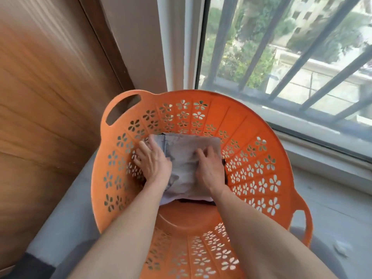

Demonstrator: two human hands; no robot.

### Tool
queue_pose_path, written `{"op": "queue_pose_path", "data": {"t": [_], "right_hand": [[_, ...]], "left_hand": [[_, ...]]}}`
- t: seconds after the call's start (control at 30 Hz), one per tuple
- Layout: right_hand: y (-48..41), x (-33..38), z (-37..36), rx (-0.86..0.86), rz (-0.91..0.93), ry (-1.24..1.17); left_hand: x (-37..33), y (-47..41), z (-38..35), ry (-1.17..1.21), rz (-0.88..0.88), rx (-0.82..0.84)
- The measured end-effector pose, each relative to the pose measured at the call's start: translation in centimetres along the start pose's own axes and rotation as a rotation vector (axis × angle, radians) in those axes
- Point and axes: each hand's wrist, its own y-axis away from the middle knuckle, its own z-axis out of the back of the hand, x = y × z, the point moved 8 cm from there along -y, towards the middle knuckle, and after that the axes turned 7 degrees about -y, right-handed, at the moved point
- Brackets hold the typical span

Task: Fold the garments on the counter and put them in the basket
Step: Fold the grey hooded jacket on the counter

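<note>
Down in the orange basket (219,97), a folded grey garment (187,158) lay flat on the floor, pushed toward the basket's far wall. It rested on a dark garment (193,202), which showed only as a thin strip along the grey one's near edge and at its right side. The left hand (154,163) lay over the grey garment's left edge, fingers fairly straight and reaching into the narrow gap between cloth and the basket's left wall; it gripped nothing that could be seen. The right hand (209,170) was spread palm-down on the garment's right half, fingers loose and pressing, with the right edge of the stack just beside it and close to the basket's right wall. Both forearms came in over the basket's near rim. On the basket's near side, a bare stretch of orange floor (187,220) lay open between the stack and the near wall, the widest free room inside. One handle (105,115) stood at the basket's far left, another (308,224) at its near right. Outside the basket's left side ran a grey counter (66,218), with a wooden panel (50,97) rising just beyond it. Behind the basket's far right rim stood a window (291,81) with slanting bars (259,43), its sill close to the rim.
</note>
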Motion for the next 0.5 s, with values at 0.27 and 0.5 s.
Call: {"op": "queue_pose_path", "data": {"t": [0.27, 0.5], "right_hand": [[-0.8, -2.4, -6.7, 0.502, -0.143, 0.102], [-0.4, -2.7, -7.7, 0.74, -0.183, 0.095]], "left_hand": [[-1.7, 1.0, -8.7, -0.387, -0.659, 0.512], [-1.4, 1.4, -8.8, -0.383, -0.65, 0.668]]}}
